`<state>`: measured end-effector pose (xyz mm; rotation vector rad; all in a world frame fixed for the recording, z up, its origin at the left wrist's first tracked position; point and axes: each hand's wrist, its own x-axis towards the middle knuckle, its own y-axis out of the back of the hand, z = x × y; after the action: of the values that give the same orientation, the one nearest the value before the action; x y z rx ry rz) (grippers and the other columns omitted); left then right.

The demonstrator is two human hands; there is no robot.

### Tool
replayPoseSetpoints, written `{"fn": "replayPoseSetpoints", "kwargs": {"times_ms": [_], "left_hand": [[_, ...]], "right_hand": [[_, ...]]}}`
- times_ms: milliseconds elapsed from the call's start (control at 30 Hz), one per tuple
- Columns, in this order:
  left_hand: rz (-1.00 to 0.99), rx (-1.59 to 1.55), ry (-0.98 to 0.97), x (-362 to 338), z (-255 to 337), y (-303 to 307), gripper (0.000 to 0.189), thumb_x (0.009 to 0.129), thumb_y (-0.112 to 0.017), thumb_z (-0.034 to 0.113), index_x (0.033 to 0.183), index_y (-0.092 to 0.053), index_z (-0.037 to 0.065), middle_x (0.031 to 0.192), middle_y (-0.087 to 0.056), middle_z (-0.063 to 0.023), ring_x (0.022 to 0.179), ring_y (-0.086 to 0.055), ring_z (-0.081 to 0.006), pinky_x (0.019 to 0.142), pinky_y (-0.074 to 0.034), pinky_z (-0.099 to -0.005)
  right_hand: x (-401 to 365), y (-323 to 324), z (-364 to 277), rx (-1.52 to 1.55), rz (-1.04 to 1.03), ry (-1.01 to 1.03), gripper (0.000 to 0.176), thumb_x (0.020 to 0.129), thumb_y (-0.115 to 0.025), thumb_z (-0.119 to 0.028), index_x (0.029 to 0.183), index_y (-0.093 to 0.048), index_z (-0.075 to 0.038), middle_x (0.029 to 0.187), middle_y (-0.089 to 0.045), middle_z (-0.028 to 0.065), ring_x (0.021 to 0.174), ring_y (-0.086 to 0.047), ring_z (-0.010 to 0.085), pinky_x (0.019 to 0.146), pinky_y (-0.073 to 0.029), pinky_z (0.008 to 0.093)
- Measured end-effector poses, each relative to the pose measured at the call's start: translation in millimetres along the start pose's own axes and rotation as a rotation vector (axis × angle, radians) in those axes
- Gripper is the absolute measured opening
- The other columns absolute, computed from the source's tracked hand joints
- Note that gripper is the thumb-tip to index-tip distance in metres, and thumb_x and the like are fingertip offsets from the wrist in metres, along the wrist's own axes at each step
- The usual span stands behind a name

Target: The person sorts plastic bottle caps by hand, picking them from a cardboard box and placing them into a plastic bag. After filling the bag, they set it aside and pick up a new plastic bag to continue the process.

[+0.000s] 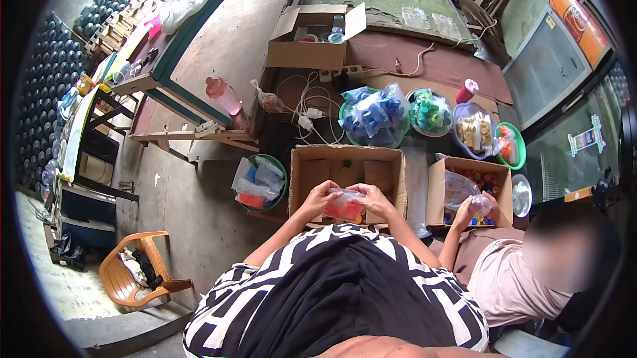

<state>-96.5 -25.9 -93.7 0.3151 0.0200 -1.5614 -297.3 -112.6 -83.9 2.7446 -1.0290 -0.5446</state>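
My left hand (318, 199) and my right hand (373, 201) pinch the top of a clear plastic bag (340, 211) from its two sides. Red pieces, probably bottle caps, fill the lower part of the bag. Both hands are over the near part of an open cardboard box (302, 165). A few loose pieces lie inside that box, partly hidden by my hands. Left of the box, a green basin (284, 192) holds plastic bags with red and blue contents.
A co-worker (504, 272) at right handles a clear bag (461, 189) over a box of coloured caps (438, 175). Behind stand basins with blue bags (375, 116), green caps (430, 111) and tan caps (474, 134). A pink bottle (224, 97) and white cables (308, 109) are farther left.
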Motion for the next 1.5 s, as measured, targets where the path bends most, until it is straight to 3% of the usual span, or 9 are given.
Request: {"fn": "replayPoseSetpoints", "kwargs": {"times_ms": [100,267,367,600,667,867,1167,1333,1500], "left_hand": [[0.006,0.008,0.015,-1.1,8.6,-1.9,0.031,0.088,-0.068,0.023,0.109,-0.057,0.002,0.094,-0.063,-0.0059,0.087,-0.058,-0.0121,0.076,-0.048,-0.0261],[-0.091,0.064,0.039,5.9,1.8,1.6,0.035,0.084,-0.072,0.019,0.111,-0.058,0.001,0.101,-0.064,-0.0079,0.09,-0.06,-0.0134,0.076,-0.05,-0.0284],[-0.05,0.061,0.091,9.9,1.8,1.9,0.024,0.085,-0.071,0.015,0.102,-0.063,0.0,0.088,-0.066,-0.0055,0.08,-0.06,-0.0097,0.072,-0.049,-0.0264],[-0.046,-0.139,0.153,16.5,-5.9,-7.1,0.024,0.09,-0.065,0.021,0.105,-0.061,0.002,0.088,-0.064,-0.0036,0.08,-0.057,-0.0085,0.07,-0.048,-0.0247],[-0.033,-0.185,0.184,17.3,-12.0,-9.7,0.025,0.092,-0.064,0.023,0.106,-0.06,0.002,0.088,-0.063,-0.0034,0.08,-0.057,-0.0089,0.07,-0.048,-0.0253],[-0.045,-0.226,0.297,18.2,-22.2,-11.5,0.027,0.094,-0.061,0.026,0.104,-0.058,0.002,0.09,-0.061,-0.0041,0.083,-0.056,-0.0102,0.073,-0.047,-0.027],[-0.131,-0.105,0.225,13.1,-26.4,-16.2,0.025,0.093,-0.061,0.024,0.1,-0.058,0.001,0.09,-0.06,-0.0035,0.083,-0.055,-0.0097,0.071,-0.047,-0.0252],[-0.181,0.157,0.254,15.0,-23.9,-16.9,0.025,0.092,-0.06,0.025,0.098,-0.062,0.001,0.08,-0.062,-0.0033,0.075,-0.057,-0.0107,0.067,-0.047,-0.0272],[-0.217,0.278,0.194,15.0,-18.7,-15.0,0.04,0.092,-0.055,0.039,0.098,-0.068,0.002,0.079,-0.065,-0.0117,0.073,-0.062,-0.0209,0.067,-0.048,-0.0334]], "right_hand": [[7.1,1.3,3.0,0.163,-0.083,0.019,0.039,0.075,-0.068,-0.006,0.113,-0.062,0.002,0.103,-0.067,0.0073,0.095,-0.062,0.0134,0.086,-0.05,0.0278],[12.1,8.0,-2.9,0.143,-0.06,0.045,0.042,0.071,-0.062,-0.002,0.113,-0.061,0.002,0.104,-0.066,0.0093,0.093,-0.064,0.0148,0.084,-0.051,0.0282],[11.4,11.5,-2.1,-0.047,-0.021,0.089,0.041,0.071,-0.062,-0.004,0.111,-0.063,0.001,0.104,-0.067,0.0112,0.091,-0.065,0.0171,0.084,-0.051,0.0291],[15.2,14.8,17.0,-0.086,-0.137,-0.072,0.037,0.073,-0.064,-0.009,0.109,-0.064,0.0,0.095,-0.068,0.009,0.089,-0.064,0.016,0.083,-0.05,0.0292],[14.9,15.5,19.2,-0.123,-0.094,0.001,0.035,0.079,-0.07,-0.025,0.106,-0.065,-0.003,0.094,-0.069,0.0116,0.086,-0.065,0.0197,0.079,-0.05,0.0323],[20.0,12.0,37.9,-0.086,-0.116,-0.09,0.041,0.089,-0.061,-0.04,0.103,-0.065,-0.002,0.094,-0.069,0.012,0.087,-0.065,0.0216,0.079,-0.049,0.0338],[11.8,7.3,28.9,-0.068,-0.139,-0.105,0.032,0.089,-0.061,-0.031,0.103,-0.06,-0.003,0.098,-0.066,0.0127,0.093,-0.063,0.0219,0.081,-0.048,0.0337],[10.3,3.0,38.1,-0.046,-0.147,-0.065,0.029,0.086,-0.064,-0.025,0.102,-0.059,-0.002,0.096,-0.065,0.0128,0.091,-0.063,0.0223,0.079,-0.048,0.0339],[10.6,5.6,39.5,-0.158,-0.185,-0.075,0.03,0.085,-0.066,-0.03,0.094,-0.066,-0.001,0.086,-0.068,0.0133,0.081,-0.065,0.0224,0.074,-0.049,0.034]]}}
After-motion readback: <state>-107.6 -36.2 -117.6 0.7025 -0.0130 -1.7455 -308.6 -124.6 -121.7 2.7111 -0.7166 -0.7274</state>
